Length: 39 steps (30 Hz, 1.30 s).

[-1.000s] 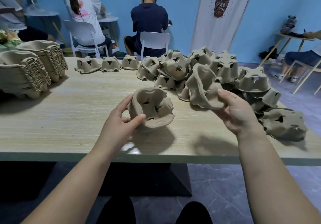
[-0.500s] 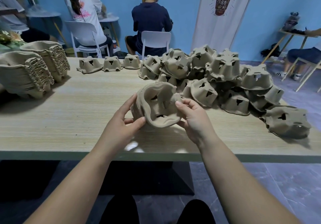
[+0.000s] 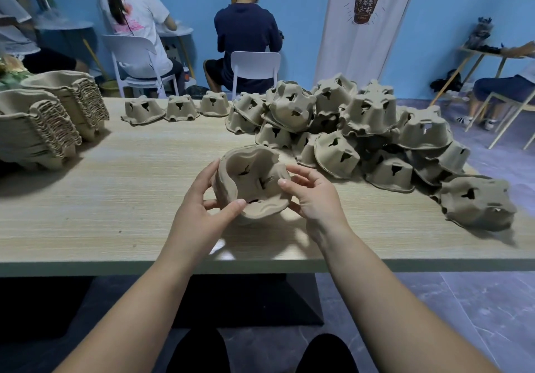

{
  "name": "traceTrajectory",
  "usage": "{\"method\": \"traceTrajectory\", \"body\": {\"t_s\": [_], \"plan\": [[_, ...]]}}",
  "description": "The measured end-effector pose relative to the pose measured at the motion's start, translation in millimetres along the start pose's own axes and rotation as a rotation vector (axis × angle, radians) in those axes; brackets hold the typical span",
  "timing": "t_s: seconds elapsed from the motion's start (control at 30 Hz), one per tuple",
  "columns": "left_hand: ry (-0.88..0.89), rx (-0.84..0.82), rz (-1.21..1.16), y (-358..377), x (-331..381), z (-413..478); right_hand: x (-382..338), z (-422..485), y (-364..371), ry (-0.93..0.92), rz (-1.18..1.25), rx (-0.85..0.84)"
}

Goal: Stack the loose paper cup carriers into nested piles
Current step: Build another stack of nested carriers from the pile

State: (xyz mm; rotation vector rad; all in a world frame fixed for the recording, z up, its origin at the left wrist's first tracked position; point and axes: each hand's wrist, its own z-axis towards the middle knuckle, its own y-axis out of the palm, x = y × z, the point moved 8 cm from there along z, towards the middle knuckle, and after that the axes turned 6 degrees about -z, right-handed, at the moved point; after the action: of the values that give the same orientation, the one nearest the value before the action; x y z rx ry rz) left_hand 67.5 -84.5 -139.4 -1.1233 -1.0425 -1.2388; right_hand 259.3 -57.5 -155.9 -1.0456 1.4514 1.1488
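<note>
Here, left hand [image 3: 199, 217] and right hand [image 3: 316, 200] grasp a carrier [image 3: 251, 180] over the table [image 3: 101, 199]; heap [image 3: 367, 115] rightward, stacks [image 3: 43, 132] leftward, blue wall [image 3: 304, 25] beyond.

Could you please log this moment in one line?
left grip: holds nested carriers | right grip: likewise | loose heap: right side | finished stacks: far left

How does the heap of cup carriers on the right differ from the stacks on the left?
The heap is a jumble of single carriers, tilted every way; the stacks are tightly nested, rims lined up. The heap spreads wide; the stacks stand compact. Both are brown moulded pulp on one table.
</note>
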Motion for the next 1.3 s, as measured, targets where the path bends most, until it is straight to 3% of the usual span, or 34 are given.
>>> {"method": "traceTrajectory", "body": {"t_s": [0.27, 0.43, 0.63, 0.93, 1.03, 1.2, 1.3], "plan": [[0.0, -0.049, -0.146, 42.8, 0.9, 17.0, -23.9, 23.9, -52.9, -0.173, -0.266, 0.05], [-0.031, -0.057, -0.16, 46.1, -2.3, 22.4, -35.5, 54.8, -93.0, -0.511, -1.074, 0.318], [-0.046, -0.06, -0.132, 42.0, -3.4, 24.4, -26.1, 86.6, -92.5, -0.497, -1.296, 0.337], [-0.035, -0.104, -0.102, 47.0, 1.4, 23.0, -33.6, 77.2, -96.9, -0.513, -1.264, 0.396], [-0.039, -0.086, -0.096, 44.5, 1.5, 21.6, -39.1, 58.8, -110.8, -0.526, -1.056, 0.397], [-0.033, -0.07, -0.083, 39.1, 2.4, 20.5, -29.1, 31.6, -149.8, -0.27, -0.548, 0.406], [-0.034, -0.07, -0.076, 39.5, 3.4, 19.3, -16.9, 23.1, -156.9, -0.121, -0.396, 0.364]]}}
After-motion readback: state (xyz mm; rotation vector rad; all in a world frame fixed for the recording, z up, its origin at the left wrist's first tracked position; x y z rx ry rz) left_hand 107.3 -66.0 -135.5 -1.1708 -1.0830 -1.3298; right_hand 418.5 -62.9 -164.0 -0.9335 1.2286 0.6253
